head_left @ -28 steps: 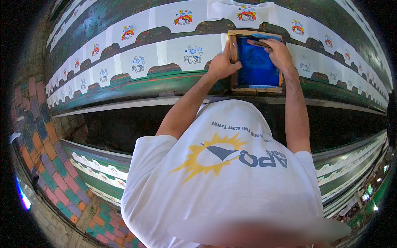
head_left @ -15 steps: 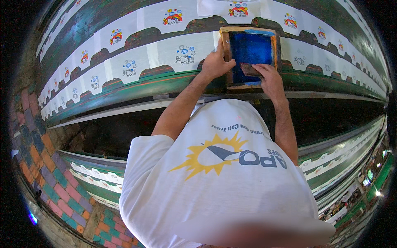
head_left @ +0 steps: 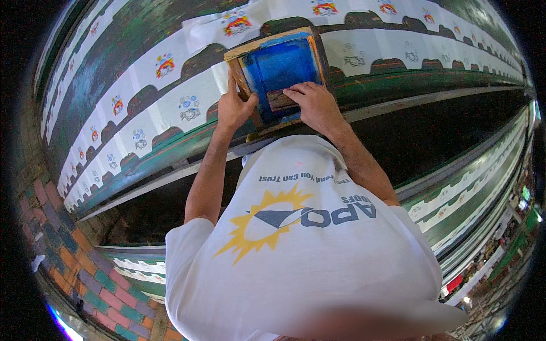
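Observation:
A wooden printing frame (head_left: 273, 42) with a blue-inked mesh (head_left: 278, 65) lies flat on a long green table (head_left: 114, 62), over a row of white cloth pieces (head_left: 176, 108) that carry small coloured pictures. My left hand (head_left: 234, 108) grips the frame's left edge. My right hand (head_left: 315, 102) is closed on a wooden squeegee (head_left: 280, 99) at the near end of the mesh. My white shirt with a sun picture (head_left: 296, 238) fills the lower middle.
More long green tables with white cloth rows run at the right (head_left: 483, 187) and lower left (head_left: 136, 273). A floor of coloured brick pavers (head_left: 62, 256) shows at the lower left. Dark space lies under the table in front of me.
The right hand has drawn the squeegee down the mesh from its far end to its near end. The left hand has stayed on the frame's left edge. My head has tilted.

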### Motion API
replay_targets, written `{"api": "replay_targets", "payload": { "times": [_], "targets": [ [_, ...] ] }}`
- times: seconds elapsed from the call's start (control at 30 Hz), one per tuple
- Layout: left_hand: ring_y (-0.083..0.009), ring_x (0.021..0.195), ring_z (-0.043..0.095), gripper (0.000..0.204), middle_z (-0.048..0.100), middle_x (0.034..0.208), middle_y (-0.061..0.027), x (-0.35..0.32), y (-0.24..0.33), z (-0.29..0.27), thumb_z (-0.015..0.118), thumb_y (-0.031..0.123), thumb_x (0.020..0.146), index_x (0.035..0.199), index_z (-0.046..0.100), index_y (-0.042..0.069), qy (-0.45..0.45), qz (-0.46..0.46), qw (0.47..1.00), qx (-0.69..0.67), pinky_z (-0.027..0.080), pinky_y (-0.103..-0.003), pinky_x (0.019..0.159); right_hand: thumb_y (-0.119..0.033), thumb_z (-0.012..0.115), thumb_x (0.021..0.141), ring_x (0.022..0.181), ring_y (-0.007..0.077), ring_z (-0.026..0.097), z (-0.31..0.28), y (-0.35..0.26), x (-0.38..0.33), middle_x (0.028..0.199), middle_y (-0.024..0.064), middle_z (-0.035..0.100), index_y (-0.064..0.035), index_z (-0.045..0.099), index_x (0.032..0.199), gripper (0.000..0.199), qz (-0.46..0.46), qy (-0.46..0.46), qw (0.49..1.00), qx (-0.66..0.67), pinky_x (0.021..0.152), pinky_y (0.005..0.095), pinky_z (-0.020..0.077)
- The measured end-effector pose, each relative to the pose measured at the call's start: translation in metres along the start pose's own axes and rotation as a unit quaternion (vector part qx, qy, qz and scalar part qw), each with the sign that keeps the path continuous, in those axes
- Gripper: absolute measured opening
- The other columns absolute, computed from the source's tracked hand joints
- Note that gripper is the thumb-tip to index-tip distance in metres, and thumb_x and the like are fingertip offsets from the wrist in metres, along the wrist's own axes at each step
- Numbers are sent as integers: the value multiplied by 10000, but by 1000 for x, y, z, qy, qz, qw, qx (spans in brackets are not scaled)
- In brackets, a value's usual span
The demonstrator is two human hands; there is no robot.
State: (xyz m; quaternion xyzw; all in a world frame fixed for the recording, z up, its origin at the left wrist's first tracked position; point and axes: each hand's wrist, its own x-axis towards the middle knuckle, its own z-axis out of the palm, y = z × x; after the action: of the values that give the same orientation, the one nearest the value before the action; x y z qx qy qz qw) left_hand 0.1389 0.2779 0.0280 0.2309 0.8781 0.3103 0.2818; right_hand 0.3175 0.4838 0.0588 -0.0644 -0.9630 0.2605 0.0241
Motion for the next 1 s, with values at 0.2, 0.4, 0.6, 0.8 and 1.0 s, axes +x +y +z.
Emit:
{"api": "replay_targets", "payload": {
  "times": [0.2, 0.4, 0.6, 0.8, 1.0],
  "targets": [
    [-455, 869, 798, 1138, 796, 970, -279, 21, 73, 71, 802, 312, 880, 1727, 97, 30, 33, 33, 998, 29, 665, -525, 785, 25, 639, 845, 1196, 310, 681, -49, 82, -34, 1280, 95, 746, -88, 768, 1311, 497, -1, 32, 999, -5, 1053, 454, 552],
    [-422, 841, 803, 1145, 800, 967, -271, 55, 128, 141, 816, 318, 869, 1727, 120, 18, 11, 37, 999, 8, 658, -486, 745, 22, 642, 826, 1198, 325, 675, -84, 167, -61, 1281, 108, 740, -64, 760, 1306, 502, 8, 35, 999, -7, 1062, 462, 549],
    [-335, 842, 817, 1100, 807, 963, -239, 65, 138, 158, 833, 273, 851, 1726, 213, 31, 8, -5, 999, -48, 649, -423, 749, -64, 707, 835, 1228, 323, 651, -91, 190, -65, 1268, 110, 710, -69, 733, 1325, 492, -20, 8, 1000, -10, 1097, 453, 520],
    [-280, 817, 809, 1087, 808, 961, -212, 69, 134, 161, 841, 263, 855, 1730, 229, 56, 20, 27, 997, -66, 636, -394, 730, -65, 740, 805, 1201, 315, 649, -91, 196, -66, 1238, 99, 704, -84, 732, 1320, 516, -27, 18, 999, -6, 1089, 454, 520],
    [-315, 796, 805, 1071, 809, 966, -212, 66, 135, 163, 839, 294, 886, 1732, 220, 74, -2, 0, 998, -63, 638, -411, 723, -78, 756, 787, 1184, 310, 646, -91, 199, -66, 1218, 94, 703, -88, 738, 1311, 524, -21, 17, 1000, 11, 1070, 449, 526]
  ]
}}
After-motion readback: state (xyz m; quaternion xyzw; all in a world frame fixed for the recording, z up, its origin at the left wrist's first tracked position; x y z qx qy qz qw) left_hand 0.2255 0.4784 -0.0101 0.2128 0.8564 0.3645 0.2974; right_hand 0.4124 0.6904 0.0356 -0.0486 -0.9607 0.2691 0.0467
